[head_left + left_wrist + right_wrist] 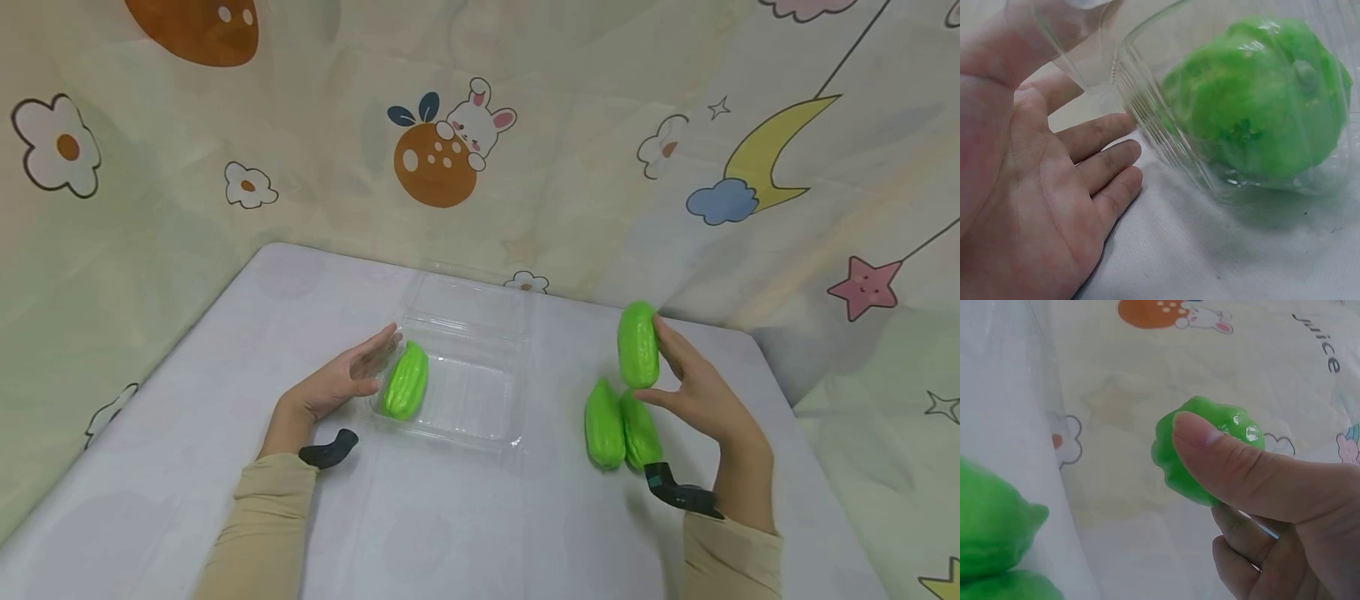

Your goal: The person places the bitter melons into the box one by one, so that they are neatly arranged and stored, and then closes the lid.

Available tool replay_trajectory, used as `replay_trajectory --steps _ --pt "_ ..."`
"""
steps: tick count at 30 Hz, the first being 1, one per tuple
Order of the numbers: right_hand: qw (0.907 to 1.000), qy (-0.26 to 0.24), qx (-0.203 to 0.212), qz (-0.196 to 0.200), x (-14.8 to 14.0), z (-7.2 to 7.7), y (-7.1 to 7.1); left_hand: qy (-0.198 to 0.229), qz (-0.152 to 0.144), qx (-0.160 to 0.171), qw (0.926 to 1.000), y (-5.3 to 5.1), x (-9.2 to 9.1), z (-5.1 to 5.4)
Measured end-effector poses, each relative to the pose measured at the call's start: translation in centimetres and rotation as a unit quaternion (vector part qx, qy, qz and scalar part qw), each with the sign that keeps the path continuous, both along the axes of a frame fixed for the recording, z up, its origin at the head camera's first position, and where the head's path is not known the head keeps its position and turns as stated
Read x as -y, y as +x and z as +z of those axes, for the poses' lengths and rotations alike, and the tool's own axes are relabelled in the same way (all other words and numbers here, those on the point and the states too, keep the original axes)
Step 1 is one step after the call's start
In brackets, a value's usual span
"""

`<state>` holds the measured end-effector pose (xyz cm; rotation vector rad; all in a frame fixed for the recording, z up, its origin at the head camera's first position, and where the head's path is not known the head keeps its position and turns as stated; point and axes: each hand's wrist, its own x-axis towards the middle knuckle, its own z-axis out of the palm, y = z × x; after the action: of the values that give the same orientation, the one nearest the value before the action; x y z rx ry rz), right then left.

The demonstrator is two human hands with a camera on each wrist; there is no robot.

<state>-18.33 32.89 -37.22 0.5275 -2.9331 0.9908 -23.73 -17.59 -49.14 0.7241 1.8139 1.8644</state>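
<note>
A clear plastic container (468, 400) with its lid folded back lies on the table, and one ridged green vegetable (406, 381) rests along its left side. My left hand (341, 383) is at the container's left wall, fingers extended; in the left wrist view the fingertips (1129, 150) are at the ribbed clear wall. Up on the right, my right hand (705, 392) pinches another green vegetable (638, 346) between thumb and fingers, above the table. Below it, two more green vegetables (604, 425) (641, 432) lie side by side.
The white table (442, 517) has its back edge against a hanging cloth (337, 167) printed with cartoons. The container's open lid (468, 302) lies toward that back edge. A black band (682, 496) is at the right wrist, another (328, 450) at the left.
</note>
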Motion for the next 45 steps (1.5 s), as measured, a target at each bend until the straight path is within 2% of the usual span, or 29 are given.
replay_trajectory --steps 6,13,20,24,35,41,45 --pt "0.9989 -0.015 -0.024 0.037 1.7 0.2 -0.1 -0.001 0.001 -0.003 1.0000 0.0 0.0 0.1" --pt "0.9990 0.002 -0.019 0.039 3.4 0.3 -0.5 0.003 -0.001 -0.001 1.0000 -0.2 0.1 0.0" --pt "0.9983 0.013 -0.036 0.044 4.9 0.0 -0.8 0.003 -0.001 -0.003 1.0000 -0.3 0.0 -0.2" --pt "0.9990 0.004 -0.027 0.034 6.1 -0.1 -0.8 0.000 0.001 0.000 1.0000 -0.2 -0.3 -0.1" --pt "0.9980 -0.057 -0.009 0.026 11.4 -1.2 -0.2 0.002 0.002 0.004 1.0000 -0.2 -0.2 0.0" --pt "0.9984 -0.051 -0.001 0.023 14.4 -2.2 0.1 0.006 0.005 0.004 1.0000 -0.1 -0.1 0.0" --pt "0.9973 -0.064 0.011 0.034 16.1 -3.1 0.2 0.007 0.004 0.004 1.0000 -0.1 -0.1 -0.1"
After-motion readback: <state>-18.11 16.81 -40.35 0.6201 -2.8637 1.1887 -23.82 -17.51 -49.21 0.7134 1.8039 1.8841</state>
